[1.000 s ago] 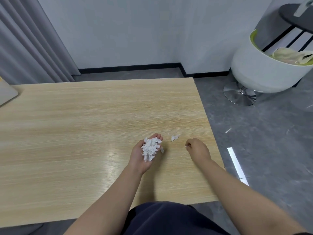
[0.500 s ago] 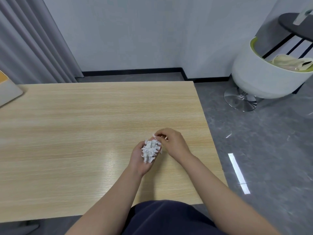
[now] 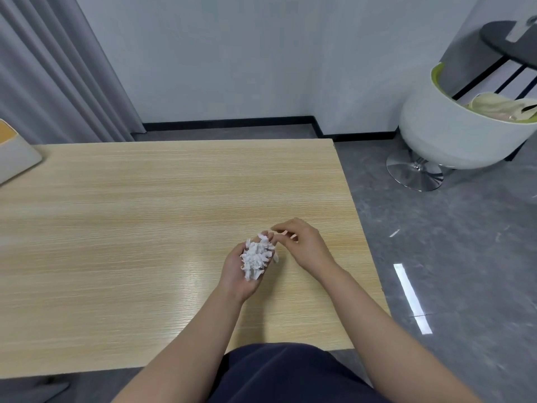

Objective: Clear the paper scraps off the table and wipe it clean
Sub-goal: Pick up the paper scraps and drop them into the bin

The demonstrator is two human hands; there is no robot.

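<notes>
Above the table (image 3: 145, 228), the left hand (image 3: 241, 274) still cups the paper scraps (image 3: 257, 257); the right hand (image 3: 302, 245), fingers curled, has crossed to its fingertips, the loose scrap gone from the tabletop.

- A rectangular table of pale, light-grained wood laminate (image 3: 145, 228) is filling the lower view, its right edge running beside the grey floor.
- A glossy patch of reflected light is showing on the top near its front right.
- A flat grey-white object with an orange panel (image 3: 14, 154) is lying at the far left corner, cut off by the frame.
</notes>
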